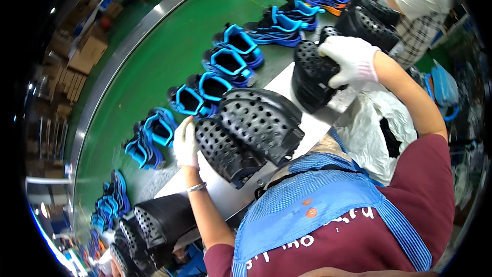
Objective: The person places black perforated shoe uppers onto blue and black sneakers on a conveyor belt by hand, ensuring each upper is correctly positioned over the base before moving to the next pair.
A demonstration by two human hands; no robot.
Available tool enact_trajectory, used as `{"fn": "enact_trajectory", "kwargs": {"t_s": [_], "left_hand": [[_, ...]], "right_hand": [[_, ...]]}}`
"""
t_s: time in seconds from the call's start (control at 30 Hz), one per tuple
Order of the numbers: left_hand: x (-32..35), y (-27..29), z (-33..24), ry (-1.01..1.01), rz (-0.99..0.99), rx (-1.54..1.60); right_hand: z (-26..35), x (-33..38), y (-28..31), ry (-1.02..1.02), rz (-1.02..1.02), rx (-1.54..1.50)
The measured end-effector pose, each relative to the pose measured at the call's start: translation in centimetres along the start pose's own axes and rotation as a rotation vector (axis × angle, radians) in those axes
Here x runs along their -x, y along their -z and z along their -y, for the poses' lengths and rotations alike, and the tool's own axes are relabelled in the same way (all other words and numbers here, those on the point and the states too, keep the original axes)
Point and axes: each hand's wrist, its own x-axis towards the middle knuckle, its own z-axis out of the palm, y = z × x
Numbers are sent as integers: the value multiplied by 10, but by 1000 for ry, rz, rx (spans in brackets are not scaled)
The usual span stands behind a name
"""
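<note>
Holding a black perforated shell right of the black perforated pair — clamped between thumb and fingers of the gloved right hand, with its long axis running far to near. Poised at the pair's left edge with the nearer left hand — cannot tell whether gripping or merely touching. Backed, beyond the pair, by blue-trimmed shoes.

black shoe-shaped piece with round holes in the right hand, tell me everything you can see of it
The black shoe-shaped piece dotted with round holes looks like moulded plastic or rubber. Holes crowd its upper part; the lower end looks plainer. The white-gloved right hand grips its right side, hiding some of it. It is tilted over the pale flat work surface; contact there is unclear.
</note>
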Motion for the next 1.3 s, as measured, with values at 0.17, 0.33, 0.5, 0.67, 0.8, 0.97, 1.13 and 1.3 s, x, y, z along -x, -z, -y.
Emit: {"fn": "enact_trajectory", "kwargs": {"t_s": [0.17, 0.33, 0.5, 0.67, 0.8, 0.97, 1.13, 1.3], "left_hand": [[4, -3, -9, 127, -9, 176], [0, 9, -18, 325, -80, 661], [-25, 20, -99, 154, 143, 1006], [-30, 33, -152, 186, 103, 1483], [-31, 53, -125, 104, 43, 1555], [-31, 43, -93, 114, -275, 1424], [-38, 35, -71, 208, -442, 1388], [-32, 15, -2, 298, -180, 1006]], "right_hand": [[-1, 2, 16, 42, -43, -80], [29, -5, 65, 24, -192, -296], [94, -65, 84, 425, -259, -438], [166, -128, 76, 702, -127, -524], [198, -162, 59, 585, 49, -662], [221, -183, 36, 440, 217, -480], [227, -199, 26, 448, 198, -385], [219, -217, 20, 444, 305, -134]]}}
